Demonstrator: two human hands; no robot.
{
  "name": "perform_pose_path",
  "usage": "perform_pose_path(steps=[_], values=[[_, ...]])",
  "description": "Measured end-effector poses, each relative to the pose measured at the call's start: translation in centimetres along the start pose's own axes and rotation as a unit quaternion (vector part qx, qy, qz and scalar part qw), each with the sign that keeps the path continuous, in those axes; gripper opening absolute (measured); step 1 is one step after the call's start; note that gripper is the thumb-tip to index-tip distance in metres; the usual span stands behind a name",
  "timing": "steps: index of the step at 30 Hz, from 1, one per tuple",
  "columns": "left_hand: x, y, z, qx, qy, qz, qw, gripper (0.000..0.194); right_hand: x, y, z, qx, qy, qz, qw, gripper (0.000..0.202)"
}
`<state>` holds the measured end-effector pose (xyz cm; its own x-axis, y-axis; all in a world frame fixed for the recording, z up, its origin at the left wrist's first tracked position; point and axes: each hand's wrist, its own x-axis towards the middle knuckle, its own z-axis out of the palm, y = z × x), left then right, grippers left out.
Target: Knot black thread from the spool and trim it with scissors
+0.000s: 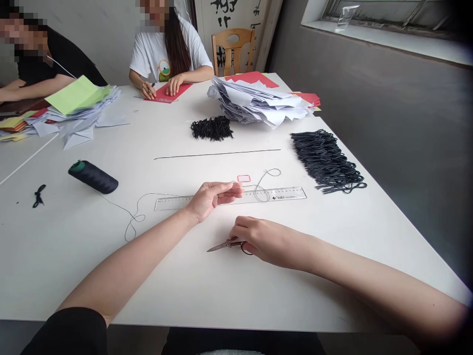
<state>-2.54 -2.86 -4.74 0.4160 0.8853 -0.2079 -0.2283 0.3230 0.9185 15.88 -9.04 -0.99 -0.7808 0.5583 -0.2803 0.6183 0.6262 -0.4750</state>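
Note:
My left hand (210, 201) hovers over a clear plastic ruler (288, 193), thumb and forefinger pinched on a thin black thread (137, 218). The thread's free end curls beyond the fingertips, above the ruler's right half. From the other side it trails in loose loops to a dark spool of thread (96, 176) lying on its side. Nearer the table's front edge, my right hand (258, 239) is closed round the handles of small metal scissors (220, 246). Their tips point left, and the fingers partly cover the handles.
A straight black cord (218, 154) lies beyond the ruler on the white table (166, 286). Bundles of black looped cords (325, 160) sit at right, a smaller pile (212, 128) mid-table. Paper stacks (258, 101) stand behind. Two people (177, 54) sit across.

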Motion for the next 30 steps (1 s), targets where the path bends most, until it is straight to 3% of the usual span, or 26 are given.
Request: perform_pose_path(steps=[7, 10, 13, 16, 22, 30], values=[[0.1, -0.4, -0.1, -0.035, -0.015, 0.029, 0.999, 0.023, -0.3, 0.3, 0.1, 0.042, 0.025, -0.035, 0.998, 0.027], [-0.2, -0.4, 0.3, -0.032, -0.014, 0.03, 0.999, 0.021, 0.5, 0.6, 0.0, 0.166, 0.118, -0.009, 0.979, 0.016], [-0.6, -0.4, 1.0, -0.038, -0.025, 0.015, 0.999, 0.023, 1.8, 1.4, 0.5, 0.368, 0.284, 0.028, 0.885, 0.017], [-0.9, -0.7, 1.6, -0.04, -0.045, 0.006, 0.998, 0.023, 2.8, 2.1, 1.5, 0.481, 0.363, 0.046, 0.797, 0.029], [-0.8, -0.9, 1.4, -0.04, -0.056, -0.006, 0.998, 0.022, 3.3, 2.5, 2.6, 0.583, 0.363, 0.046, 0.726, 0.031], [-0.6, -0.7, 1.3, -0.043, -0.063, -0.034, 0.997, 0.025, 3.3, 2.5, 2.4, 0.61, 0.346, 0.064, 0.71, 0.031]])
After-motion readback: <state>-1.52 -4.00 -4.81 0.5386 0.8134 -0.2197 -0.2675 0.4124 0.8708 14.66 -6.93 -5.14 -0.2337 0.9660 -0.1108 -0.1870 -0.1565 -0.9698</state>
